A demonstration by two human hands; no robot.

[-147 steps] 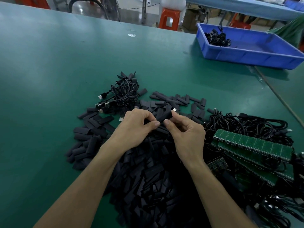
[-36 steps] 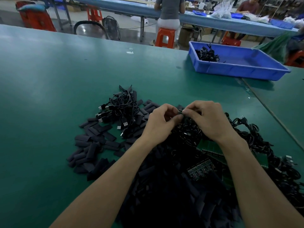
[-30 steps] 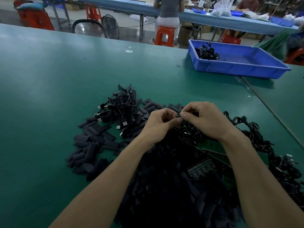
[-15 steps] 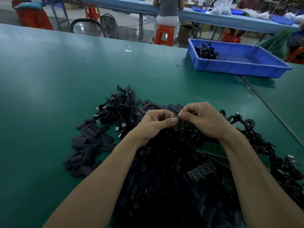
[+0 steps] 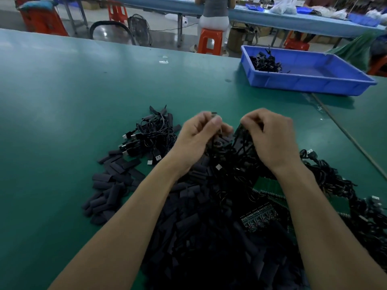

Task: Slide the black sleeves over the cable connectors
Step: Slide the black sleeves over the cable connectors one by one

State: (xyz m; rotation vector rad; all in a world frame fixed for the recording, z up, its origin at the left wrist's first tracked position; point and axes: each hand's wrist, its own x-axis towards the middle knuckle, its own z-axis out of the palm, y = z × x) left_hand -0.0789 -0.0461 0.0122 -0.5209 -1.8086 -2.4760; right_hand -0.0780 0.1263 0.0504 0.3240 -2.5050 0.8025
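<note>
I hold my left hand, its grip pinched on a thin black cable, and my right hand, its grip curled on the cable tangle, above the table, apparently to pull this one cable free, while the black sleeves lie loose below.

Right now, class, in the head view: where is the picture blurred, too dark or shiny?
Head view: the left hand and right hand, gripping cables, are smeared by motion; the sleeve pile at the bottom is so dark its pieces merge; a pale sheen lies on the far left of the table.
</note>
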